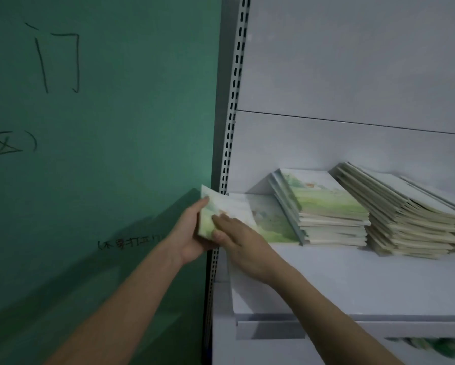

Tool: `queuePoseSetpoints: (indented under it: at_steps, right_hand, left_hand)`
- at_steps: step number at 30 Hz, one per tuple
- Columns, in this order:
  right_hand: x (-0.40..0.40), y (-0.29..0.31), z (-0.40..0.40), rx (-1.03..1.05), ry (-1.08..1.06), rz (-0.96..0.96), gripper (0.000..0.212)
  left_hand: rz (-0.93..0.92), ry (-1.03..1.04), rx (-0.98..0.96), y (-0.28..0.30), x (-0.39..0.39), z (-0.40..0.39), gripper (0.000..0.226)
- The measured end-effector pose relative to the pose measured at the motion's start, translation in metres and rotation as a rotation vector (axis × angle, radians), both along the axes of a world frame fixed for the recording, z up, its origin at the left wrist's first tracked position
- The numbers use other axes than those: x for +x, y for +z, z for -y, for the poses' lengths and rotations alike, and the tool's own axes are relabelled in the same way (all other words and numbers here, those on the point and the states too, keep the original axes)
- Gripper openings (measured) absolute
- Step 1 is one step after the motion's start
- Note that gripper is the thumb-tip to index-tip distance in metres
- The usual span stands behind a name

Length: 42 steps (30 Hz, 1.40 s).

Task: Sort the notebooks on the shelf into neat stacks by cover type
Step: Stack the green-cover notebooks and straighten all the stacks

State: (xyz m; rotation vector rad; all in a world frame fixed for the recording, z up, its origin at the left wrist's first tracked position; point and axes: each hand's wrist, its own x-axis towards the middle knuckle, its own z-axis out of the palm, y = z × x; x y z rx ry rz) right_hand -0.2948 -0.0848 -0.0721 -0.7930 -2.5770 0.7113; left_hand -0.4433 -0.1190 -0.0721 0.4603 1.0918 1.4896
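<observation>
A small bundle of notebooks (221, 206) is gripped at its outer edge by the left hand (192, 233), while the right hand (239, 241) is laid flat-fingered across the cover. Just right of the hands, two stacks (326, 214) are seen on the shelf (352, 283). The notebooks are judged light, bendy and slippery; the bundle is best held by opposite edges.

Left grip (192, 233) clasped, right grip (236, 241) flat.

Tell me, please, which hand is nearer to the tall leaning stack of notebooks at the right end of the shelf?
The right hand is nearer, though still well left of the leaning stack. The left hand is farther left, beyond the shelf's edge.
</observation>
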Motion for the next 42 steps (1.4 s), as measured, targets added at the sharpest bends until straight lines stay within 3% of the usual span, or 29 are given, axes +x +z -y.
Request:
queuePoseSetpoints:
  at_steps: [4, 6, 9, 12, 15, 21, 24, 26, 29, 32, 34, 36, 39, 42]
  right_hand:
    - [-0.012, -0.014, 0.015, 0.142, 0.108, 0.193, 0.065]
    - [-0.009, -0.010, 0.012, 0.042, 0.109, 0.077, 0.062]
    - [0.005, -0.001, -0.009, 0.014, -0.075, -0.106, 0.058]
    - [0.027, -0.003, -0.031, 0.012, -0.225, 0.070, 0.076]
    - [0.034, -0.008, -0.038, 0.022, -0.247, 0.207, 0.090]
    - [0.025, -0.004, -0.035, 0.165, -0.235, 0.241, 0.064]
    - [0.022, 0.000, -0.030, -0.031, -0.339, 0.014, 0.057]
    - [0.016, 0.010, -0.021, -0.135, -0.445, -0.205, 0.069]
    - [0.001, 0.019, -0.001, -0.147, -0.435, -0.269, 0.074]
    - [-0.022, 0.004, 0.034, 0.062, -0.291, -0.148, 0.062]
    - [-0.036, -0.012, 0.050, 0.318, -0.206, 0.042, 0.076]
    - [-0.039, -0.016, 0.053, 0.341, -0.162, 0.163, 0.086]
    - [-0.026, -0.007, 0.042, 0.166, -0.105, 0.000, 0.057]
    - [-0.006, 0.008, 0.026, 0.227, -0.303, -0.275, 0.044]
  left_hand:
    - [-0.030, -0.013, -0.009, -0.011, -0.027, 0.013, 0.038]
    - [-0.070, -0.012, -0.004, -0.017, -0.038, 0.021, 0.040]
    - [-0.097, 0.013, 0.007, -0.022, -0.055, 0.030, 0.043]
    - [-0.102, 0.024, 0.020, -0.028, -0.070, 0.038, 0.046]
    - [-0.073, 0.020, 0.053, -0.032, -0.074, 0.045, 0.045]
    - [-0.085, 0.059, 0.096, -0.029, -0.067, 0.043, 0.042]
    - [-0.098, 0.067, 0.089, -0.026, -0.059, 0.042, 0.037]
    - [-0.104, 0.075, 0.084, -0.023, -0.053, 0.041, 0.037]
    - [-0.111, 0.083, 0.083, -0.016, -0.040, 0.038, 0.030]
    - [-0.108, 0.043, 0.086, -0.008, -0.025, 0.036, 0.034]
    - [-0.094, 0.035, 0.082, -0.009, -0.022, 0.036, 0.035]
    - [-0.079, 0.047, 0.073, -0.014, -0.024, 0.038, 0.035]
    - [-0.063, 0.058, 0.109, -0.019, -0.029, 0.042, 0.040]
    - [-0.019, 0.070, 0.200, -0.003, -0.028, 0.038, 0.045]
